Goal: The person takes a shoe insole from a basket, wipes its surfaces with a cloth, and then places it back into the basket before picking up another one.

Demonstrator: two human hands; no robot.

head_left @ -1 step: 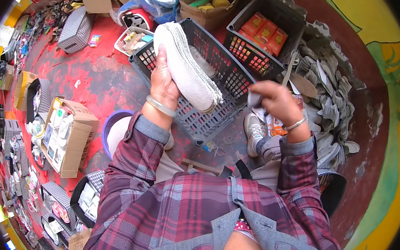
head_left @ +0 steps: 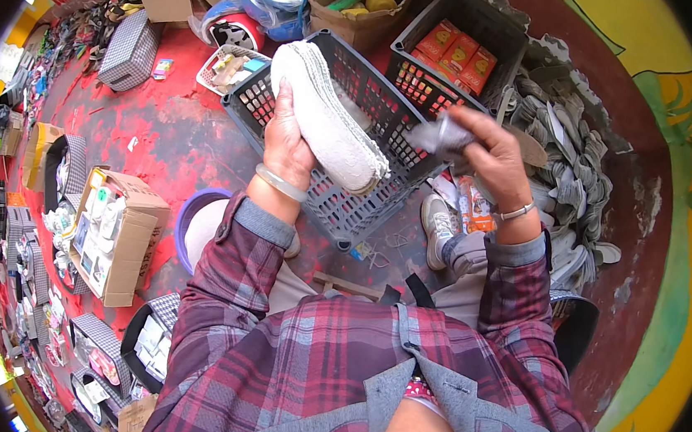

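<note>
My left hand (head_left: pixel 287 145) is closed around a thick stack of white insoles (head_left: pixel 322 118), its thumb lying on the top one. The stack is held tilted above a dark grey plastic crate (head_left: pixel 345 220), hiding part of it. To the right of the crate, my right hand (head_left: pixel 492 156) is closed, with a small pale grey, partly see-through thing (head_left: pixel 440 135) in its fingers. Motion blurs that thing, so its kind is unclear. Beyond this hand, a large heap of grey insoles (head_left: pixel 562 166) leans against the wall.
A second dark crate (head_left: pixel 460 13) holds orange boxes (head_left: pixel 457 54). A small white basket (head_left: pixel 220 71), a red-and-white helmet (head_left: pixel 237 35) and a cardboard box (head_left: pixel 382 25) stand behind. An open carton (head_left: pixel 135 236) and a purple-rimmed basin (head_left: pixel 188 219) are on the left.
My right hand has risen and turned, and the pale thing in it now sticks out to the left. The insole stack in my left hand has shifted slightly right.
</note>
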